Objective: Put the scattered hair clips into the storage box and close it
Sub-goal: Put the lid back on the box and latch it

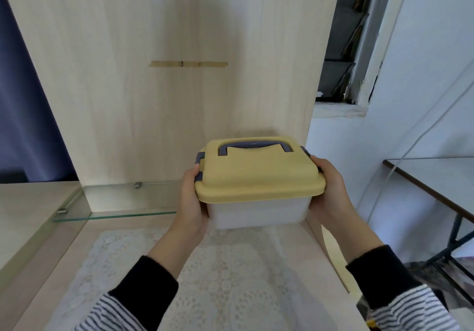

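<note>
The storage box (256, 214) has a translucent white body and a yellow lid (256, 174) that sits shut on it. A purple handle (252, 146) lies flat on the lid, and purple latches show at both ends. My left hand (192, 202) grips the box's left end, thumb up by the latch. My right hand (329, 193) grips its right end. The box is held just above the desk's back right part. No hair clips are in view.
A white lace cloth (218, 274) covers the wooden desk (318, 248) in front of me. A glass shelf (115, 202) runs along the back left against a tall wooden panel (179, 74). A glass-topped table (436, 177) stands at the right.
</note>
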Tool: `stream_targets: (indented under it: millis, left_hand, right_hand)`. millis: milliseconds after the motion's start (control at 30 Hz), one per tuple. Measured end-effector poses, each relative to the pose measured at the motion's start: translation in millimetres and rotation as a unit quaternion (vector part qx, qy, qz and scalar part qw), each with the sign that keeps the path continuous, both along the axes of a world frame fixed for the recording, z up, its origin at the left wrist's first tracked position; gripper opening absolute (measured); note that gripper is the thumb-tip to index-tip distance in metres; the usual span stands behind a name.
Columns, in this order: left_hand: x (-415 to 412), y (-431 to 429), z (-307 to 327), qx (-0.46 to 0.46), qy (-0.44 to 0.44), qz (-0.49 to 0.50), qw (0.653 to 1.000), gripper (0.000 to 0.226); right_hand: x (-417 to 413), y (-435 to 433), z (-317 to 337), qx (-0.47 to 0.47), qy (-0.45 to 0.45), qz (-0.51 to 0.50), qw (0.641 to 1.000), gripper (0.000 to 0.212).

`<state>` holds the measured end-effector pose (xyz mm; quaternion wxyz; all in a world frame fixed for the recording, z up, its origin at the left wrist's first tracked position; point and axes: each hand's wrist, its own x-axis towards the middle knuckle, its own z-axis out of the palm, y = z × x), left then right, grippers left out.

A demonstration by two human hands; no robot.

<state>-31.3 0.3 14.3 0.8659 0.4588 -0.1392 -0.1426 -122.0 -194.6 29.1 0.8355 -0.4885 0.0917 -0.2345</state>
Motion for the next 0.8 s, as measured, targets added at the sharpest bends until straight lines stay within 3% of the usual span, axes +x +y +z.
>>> stream_targets:
  millis: [200,800]
  left_hand:
    - [26.2,-28.4,1.2,0.024,0.011,-0.016,1.0,0.041]
    - [48.3,-58.1,-23.8,0.058,0.023,-0.05,0.997,0.039]
  right_hand:
    - [30.7,-28.5,0.4,-0.007,0.004,-0.003,1.0,0.026]
    - [52.2,-63.6,-35.4,0.042,0.042,0.0,0.998,0.027]
